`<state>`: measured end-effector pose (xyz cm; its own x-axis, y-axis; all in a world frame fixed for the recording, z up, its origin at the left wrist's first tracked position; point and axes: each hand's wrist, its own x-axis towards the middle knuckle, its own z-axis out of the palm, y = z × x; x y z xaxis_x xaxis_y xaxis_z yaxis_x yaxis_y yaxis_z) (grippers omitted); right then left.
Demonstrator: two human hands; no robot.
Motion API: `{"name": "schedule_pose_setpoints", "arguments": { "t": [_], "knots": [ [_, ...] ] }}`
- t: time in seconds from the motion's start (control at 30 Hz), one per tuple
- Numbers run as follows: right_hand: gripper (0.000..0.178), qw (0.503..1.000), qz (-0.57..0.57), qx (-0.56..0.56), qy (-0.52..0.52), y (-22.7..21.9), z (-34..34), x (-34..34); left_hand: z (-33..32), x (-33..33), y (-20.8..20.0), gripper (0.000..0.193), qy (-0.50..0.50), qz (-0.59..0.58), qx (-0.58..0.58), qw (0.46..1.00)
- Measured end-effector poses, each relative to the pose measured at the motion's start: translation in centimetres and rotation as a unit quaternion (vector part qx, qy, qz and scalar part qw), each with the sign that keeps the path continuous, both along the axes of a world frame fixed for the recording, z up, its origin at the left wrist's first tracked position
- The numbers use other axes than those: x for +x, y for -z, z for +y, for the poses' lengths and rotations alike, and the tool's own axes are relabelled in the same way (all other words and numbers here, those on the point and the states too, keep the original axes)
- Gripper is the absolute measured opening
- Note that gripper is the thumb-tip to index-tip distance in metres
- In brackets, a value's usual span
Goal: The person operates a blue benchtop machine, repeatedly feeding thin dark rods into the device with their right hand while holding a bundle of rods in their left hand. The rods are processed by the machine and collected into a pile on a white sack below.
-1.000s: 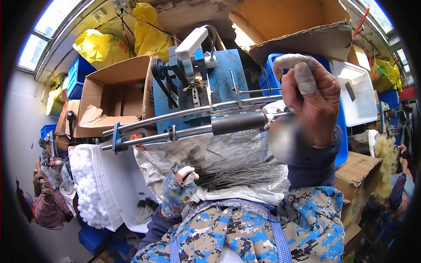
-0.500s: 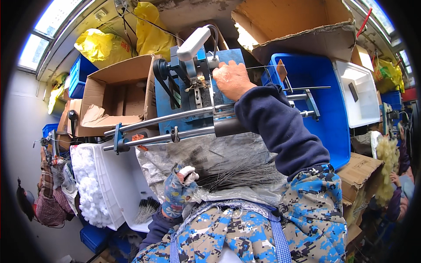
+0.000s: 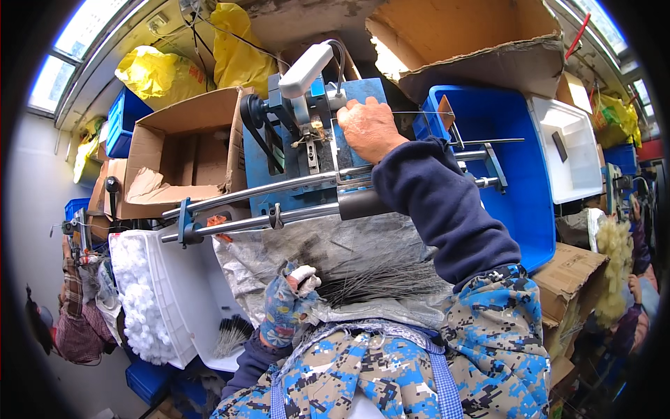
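Observation:
My right hand (image 3: 368,129) is at the blue bench machine (image 3: 362,91), its fingers curled closed. A thin metal wire (image 3: 419,112) runs out of it to the right. The fingertips hide where the wire meets the machine's small metal clamp (image 3: 312,155). My left hand (image 3: 301,276), with white coverings on its fingers and a patterned sleeve cover at the wrist, is closed low over my lap. What it holds, if anything, is hidden. Beside it, a loose bundle of thin grey wires (image 3: 380,281) lies on a silvery sheet (image 3: 244,255).
Two steel rails (image 3: 293,183) cross in front of the machine. A blue bin (image 3: 520,174) stands at the right, and a cardboard box (image 3: 149,150) at the left. A white tub (image 3: 178,297) contains white tufts (image 3: 143,307) and dark bristles (image 3: 232,335). Other people (image 3: 80,325) sit at both sides.
The whole view has shifted slightly left. My right hand stays at the machine with the wire, and my left hand remains closed by the wire bundle.

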<state>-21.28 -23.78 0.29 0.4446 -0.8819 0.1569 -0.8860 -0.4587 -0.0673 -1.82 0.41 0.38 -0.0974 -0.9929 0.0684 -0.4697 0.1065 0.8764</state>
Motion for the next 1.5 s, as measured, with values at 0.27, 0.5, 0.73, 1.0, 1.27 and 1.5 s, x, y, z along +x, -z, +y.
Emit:
{"name": "schedule_pose_setpoints", "arguments": {
  "t": [0.27, 0.5, 0.73, 1.0, 1.27, 1.5],
  "knots": [
    [0.019, 0.997, -0.023, 0.058, 0.041, -0.5, -0.2, -0.1, -0.2, 0.1, -0.1, 0.03, 0.027, -0.021, -0.029, 0.999],
    [0.049, 0.997, -0.058, -0.015, 0.055, -0.8, 3.0, -3.2, 0.6, 0.6, -0.6, 0.03, -0.022, -0.017, -0.012, 1.0],
    [0.056, 0.99, -0.089, 0.079, 0.077, -1.6, 4.5, -3.5, -1.1, -1.4, -1.7, 0.031, 0.064, -0.057, -0.042, 0.995],
    [0.059, 0.99, -0.1, 0.078, 0.054, -0.6, 4.7, -1.2, 0.2, -0.2, 0.1, 0.026, 0.014, -0.026, -0.038, 0.999],
    [0.063, 0.989, -0.138, 0.048, 0.034, -0.1, 5.0, 4.6, 0.0, -0.4, -1.3, 0.027, 0.003, -0.05, -0.04, 0.998],
    [0.056, 0.99, -0.116, 0.083, 0.004, -0.2, 4.5, 0.7, 0.3, 1.3, -2.0, 0.031, -0.016, -0.061, -0.081, 0.995]
  ]
}}
